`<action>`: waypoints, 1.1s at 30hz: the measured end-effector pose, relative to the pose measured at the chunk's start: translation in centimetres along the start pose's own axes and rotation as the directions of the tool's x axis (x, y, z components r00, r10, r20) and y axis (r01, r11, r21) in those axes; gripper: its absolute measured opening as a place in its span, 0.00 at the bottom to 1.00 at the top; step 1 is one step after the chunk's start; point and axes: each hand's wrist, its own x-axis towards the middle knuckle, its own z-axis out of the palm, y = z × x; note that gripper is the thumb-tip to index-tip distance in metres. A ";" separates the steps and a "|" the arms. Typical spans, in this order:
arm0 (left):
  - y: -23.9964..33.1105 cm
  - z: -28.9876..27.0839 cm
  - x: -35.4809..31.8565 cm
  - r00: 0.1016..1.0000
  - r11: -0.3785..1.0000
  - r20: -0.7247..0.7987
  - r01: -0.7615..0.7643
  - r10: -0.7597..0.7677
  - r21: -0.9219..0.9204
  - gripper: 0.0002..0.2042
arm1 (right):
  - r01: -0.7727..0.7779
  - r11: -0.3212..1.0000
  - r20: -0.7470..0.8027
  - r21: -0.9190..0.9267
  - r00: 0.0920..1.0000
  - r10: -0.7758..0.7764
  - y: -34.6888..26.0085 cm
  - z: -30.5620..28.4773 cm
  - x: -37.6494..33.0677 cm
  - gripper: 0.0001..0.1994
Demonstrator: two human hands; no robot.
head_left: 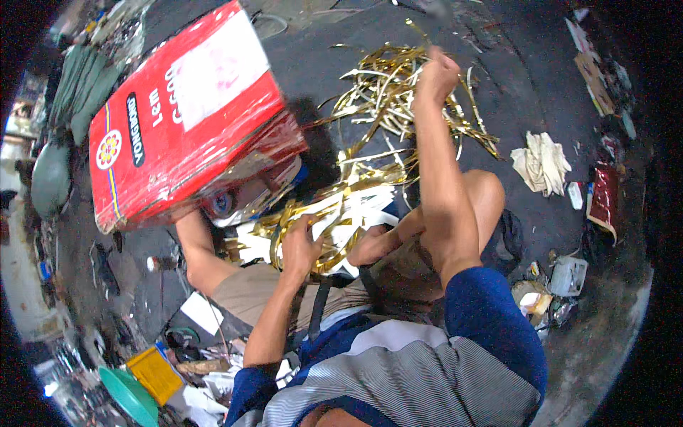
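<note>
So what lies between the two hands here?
In the head view, a tangle of gold foil strips spans from the left hand, which grips some, up to the raised right hand, over dark floor.

You sit in a scrap-sorting workshop: gold foil strips [398, 92] (upper centre), dirty floor [526, 92], litter at the edges.

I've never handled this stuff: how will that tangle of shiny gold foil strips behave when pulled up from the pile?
The tangle of shiny gold foil strips probably stays floppy: strands curl and droop in loops. It looks light, since the raised right hand lifts a bunch in a closed fist. Strips seem apt to snag, being interlaced down to the left hand.
</note>
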 end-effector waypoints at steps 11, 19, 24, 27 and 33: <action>6.1 -23.1 -8.1 0.955 0.801 -0.174 -0.297 0.241 -0.520 0.21 | -0.258 0.962 0.817 -0.086 -0.571 -0.080 -12.7 -10.5 -22.1 0.17; -1.6 -40.7 -7.3 0.885 0.963 -0.429 -0.249 0.182 -0.107 0.14 | 0.086 0.970 0.950 0.226 -0.239 -0.201 -21.9 -3.3 -15.2 0.13; 1.4 -39.9 1.1 0.578 0.732 -0.629 0.079 0.519 0.677 0.27 | 0.759 0.527 0.847 0.382 -0.060 -0.528 -24.1 3.4 -15.9 0.15; 7.7 -31.9 8.4 0.626 0.806 -0.562 -0.576 0.540 0.133 0.28 | 0.842 0.470 0.889 0.266 -0.026 -0.456 -24.9 4.2 -16.3 0.14; 10.0 -25.8 12.1 0.696 0.789 -0.564 -0.603 0.445 -0.121 0.13 | 0.785 0.608 0.867 0.123 0.214 -0.451 -24.5 4.0 -17.4 0.12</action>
